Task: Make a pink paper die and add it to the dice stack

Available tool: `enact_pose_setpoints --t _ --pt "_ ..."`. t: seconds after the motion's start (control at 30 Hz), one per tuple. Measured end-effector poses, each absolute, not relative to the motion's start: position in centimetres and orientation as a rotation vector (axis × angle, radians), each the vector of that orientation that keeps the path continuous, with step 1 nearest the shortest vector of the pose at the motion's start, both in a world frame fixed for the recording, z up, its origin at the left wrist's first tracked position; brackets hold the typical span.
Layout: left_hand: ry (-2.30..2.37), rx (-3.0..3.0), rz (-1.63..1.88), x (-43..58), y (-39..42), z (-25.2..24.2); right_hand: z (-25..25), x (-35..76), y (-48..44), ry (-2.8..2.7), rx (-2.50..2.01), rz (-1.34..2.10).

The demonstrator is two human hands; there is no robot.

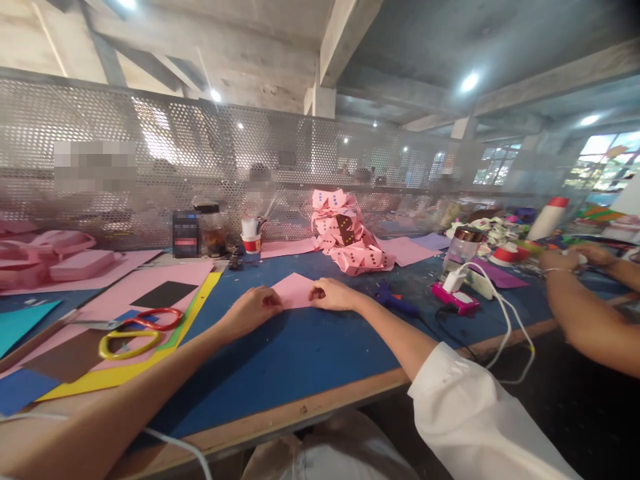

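A small pink paper [295, 291] lies on the blue table top [260, 367], one corner pointing away from me. My left hand [255, 308] has its curled fingers closed at the paper's left corner. At the right corner, my right hand [333, 295] pinches the edge between thumb and fingers. Behind the paper stands a heap of folded pink paper pieces [345, 233] with dark and blue dots. A blue glue gun [395, 299] rests to the right of my right hand.
Red and yellow scissors [145, 330] lie on coloured sheets at the left. A pink power strip [456, 298] with white cable, a glass jar [463, 250] and a co-worker's arms [580, 300] are at the right. A perforated screen [280, 147] stands behind.
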State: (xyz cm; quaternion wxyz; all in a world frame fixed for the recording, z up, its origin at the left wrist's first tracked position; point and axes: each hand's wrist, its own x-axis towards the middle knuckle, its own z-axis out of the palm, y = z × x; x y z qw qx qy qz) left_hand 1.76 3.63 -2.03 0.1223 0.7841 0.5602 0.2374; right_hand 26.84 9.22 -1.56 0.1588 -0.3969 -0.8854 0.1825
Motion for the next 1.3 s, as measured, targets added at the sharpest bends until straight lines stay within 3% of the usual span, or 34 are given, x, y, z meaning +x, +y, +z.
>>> enact_pose_setpoints --t 0.37,1.3 --pt "1.888 2.334 0.695 3.7 4.4 -3.6 -2.7 24.4 8.8 -2.449 -1.359 0.265" --pt "2.086 2.318 0.541 5.4 3.1 -2.3 -1.7 24.4 8.8 -2.512 -1.386 0.380"
